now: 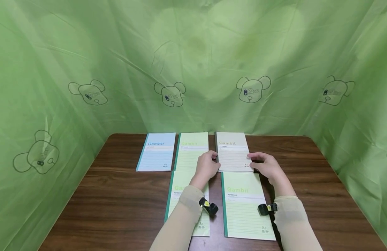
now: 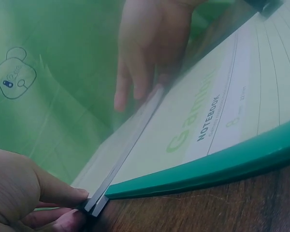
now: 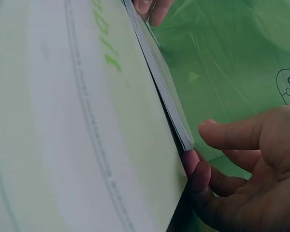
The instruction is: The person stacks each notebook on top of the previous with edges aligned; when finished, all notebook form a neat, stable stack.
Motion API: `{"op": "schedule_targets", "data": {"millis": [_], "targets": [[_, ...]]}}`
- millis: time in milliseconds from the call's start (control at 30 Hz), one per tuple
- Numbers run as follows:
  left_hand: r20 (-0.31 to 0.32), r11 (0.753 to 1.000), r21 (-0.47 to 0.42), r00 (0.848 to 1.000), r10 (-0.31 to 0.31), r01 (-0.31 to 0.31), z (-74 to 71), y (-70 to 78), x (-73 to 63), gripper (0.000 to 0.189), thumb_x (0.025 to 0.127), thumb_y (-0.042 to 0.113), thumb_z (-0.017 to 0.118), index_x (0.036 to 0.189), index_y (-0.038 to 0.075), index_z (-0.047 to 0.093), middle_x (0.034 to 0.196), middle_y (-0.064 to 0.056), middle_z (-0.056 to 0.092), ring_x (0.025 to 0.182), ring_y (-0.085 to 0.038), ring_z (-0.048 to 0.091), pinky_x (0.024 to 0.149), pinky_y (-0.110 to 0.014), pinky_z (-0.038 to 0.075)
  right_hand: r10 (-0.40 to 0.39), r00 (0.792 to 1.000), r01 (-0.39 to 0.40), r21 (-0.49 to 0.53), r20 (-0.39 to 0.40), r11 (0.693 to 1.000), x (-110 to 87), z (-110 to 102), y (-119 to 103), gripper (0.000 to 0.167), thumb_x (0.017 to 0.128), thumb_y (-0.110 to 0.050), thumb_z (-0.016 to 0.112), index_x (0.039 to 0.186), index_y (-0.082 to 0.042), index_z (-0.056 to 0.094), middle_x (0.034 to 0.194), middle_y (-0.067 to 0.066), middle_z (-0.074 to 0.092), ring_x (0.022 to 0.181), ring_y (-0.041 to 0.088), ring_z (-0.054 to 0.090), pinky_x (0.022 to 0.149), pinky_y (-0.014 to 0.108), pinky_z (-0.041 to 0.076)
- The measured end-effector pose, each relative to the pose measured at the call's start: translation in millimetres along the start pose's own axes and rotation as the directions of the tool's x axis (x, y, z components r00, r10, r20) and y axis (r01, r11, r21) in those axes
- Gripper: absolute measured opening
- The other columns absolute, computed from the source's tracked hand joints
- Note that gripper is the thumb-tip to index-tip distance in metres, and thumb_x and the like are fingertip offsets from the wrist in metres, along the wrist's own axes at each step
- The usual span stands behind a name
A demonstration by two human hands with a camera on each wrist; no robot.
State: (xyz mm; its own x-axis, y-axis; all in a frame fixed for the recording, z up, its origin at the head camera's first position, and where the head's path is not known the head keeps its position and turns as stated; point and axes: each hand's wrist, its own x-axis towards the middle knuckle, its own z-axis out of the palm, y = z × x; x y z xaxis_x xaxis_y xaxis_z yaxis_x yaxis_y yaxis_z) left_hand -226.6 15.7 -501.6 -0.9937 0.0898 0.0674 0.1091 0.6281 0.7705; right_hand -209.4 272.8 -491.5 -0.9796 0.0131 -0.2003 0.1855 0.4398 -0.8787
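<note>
A pale grey-white notebook (image 1: pixel 232 158) with a dark spine lies at the back right of several notebooks, its cover marked Gambit. My left hand (image 1: pixel 207 165) pinches its lower left corner at the spine, thumb above and fingers below in the left wrist view. At the opposite edge, my right hand (image 1: pixel 270 168) touches the lower right corner with its fingertips, thumb and fingers spread apart in the right wrist view. Directly in front lies a green notebook (image 1: pixel 248 212) with a teal spine. Another green notebook (image 1: pixel 177 200) is partly covered by my left forearm.
Along the back of the brown wooden table (image 1: pixel 118 195) lie a blue notebook (image 1: pixel 156 158) and a further green notebook (image 1: pixel 191 157), left of the grey-white one. Green curtain (image 1: pixel 193 52) with bear-head drawings hangs behind and at both sides. Each wrist carries a small black camera.
</note>
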Motion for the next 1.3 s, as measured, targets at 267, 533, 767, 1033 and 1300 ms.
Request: {"op": "schedule_targets", "data": {"millis": [267, 533, 767, 1033, 1300], "targets": [[-0.007, 0.999, -0.033, 1.000, -0.030, 0.030, 3.1, -0.9, 1.1, 0.033, 0.095, 0.003, 0.079, 0.127, 0.003, 0.075, 0.116, -0.009, 0.076, 0.099, -0.022, 0.073, 0.087, -0.037, 0.061, 0.002, 0.999, -0.002, 0.005, 0.052, 1.000, -7.0, -4, -8, 0.044, 0.106, -0.007, 0.069, 0.148, 0.002, 0.061, 0.152, 0.028, 0.057, 0.125, 0.037, 0.059, 0.104, 0.050, 0.053], [0.029, 0.996, -0.049, 0.997, -0.067, 0.069, -4.6, 3.7, -2.7, 0.029, 0.099, 0.011, 0.077, 0.127, 0.007, 0.074, 0.118, -0.007, 0.074, 0.098, -0.021, 0.069, 0.086, -0.038, 0.060, -0.017, 0.989, 0.024, -0.050, 0.144, 0.998, -18.3, -8, -25, 0.051, 0.109, -0.015, 0.068, 0.154, 0.003, 0.054, 0.158, 0.030, 0.051, 0.133, 0.040, 0.056, 0.104, 0.049, 0.054], [0.143, 0.998, -0.045, 0.989, -0.025, 0.032, -22.2, 14.7, -20.9, 0.027, 0.104, 0.024, 0.074, 0.125, 0.008, 0.075, 0.106, -0.001, 0.071, 0.095, -0.018, 0.065, 0.085, -0.038, 0.057, -0.048, 0.991, 0.072, -0.191, 0.127, 0.979, -42.8, -19, -40, 0.057, 0.108, -0.028, 0.070, 0.154, 0.002, 0.055, 0.150, 0.030, 0.059, 0.140, 0.046, 0.055, 0.112, 0.063, 0.047], [0.304, 0.998, -0.059, 0.952, 0.023, -0.005, -39.4, 19.2, -58.1, 0.033, 0.104, 0.029, 0.074, 0.128, 0.006, 0.073, 0.092, 0.005, 0.069, 0.078, -0.011, 0.064, 0.076, -0.033, 0.055, -0.138, 0.980, 0.179, -0.325, 0.145, 0.929, -86.5, -27, -26, 0.052, 0.108, -0.034, 0.072, 0.144, 0.002, 0.065, 0.129, 0.016, 0.074, 0.119, 0.032, 0.068, 0.095, 0.047, 0.055], [0.336, 0.997, -0.072, 0.940, 0.053, -0.030, -43.5, 16.6, -89.3, 0.044, 0.100, 0.024, 0.078, 0.136, 0.002, 0.064, 0.092, 0.004, 0.073, 0.072, -0.007, 0.066, 0.072, -0.029, 0.056, -0.137, 0.983, 0.167, -0.281, 0.124, 0.945, -116.6, -39, 5, 0.052, 0.107, -0.032, 0.073, 0.148, -0.001, 0.061, 0.131, 0.013, 0.074, 0.107, 0.020, 0.072, 0.083, 0.029, 0.053]]}}
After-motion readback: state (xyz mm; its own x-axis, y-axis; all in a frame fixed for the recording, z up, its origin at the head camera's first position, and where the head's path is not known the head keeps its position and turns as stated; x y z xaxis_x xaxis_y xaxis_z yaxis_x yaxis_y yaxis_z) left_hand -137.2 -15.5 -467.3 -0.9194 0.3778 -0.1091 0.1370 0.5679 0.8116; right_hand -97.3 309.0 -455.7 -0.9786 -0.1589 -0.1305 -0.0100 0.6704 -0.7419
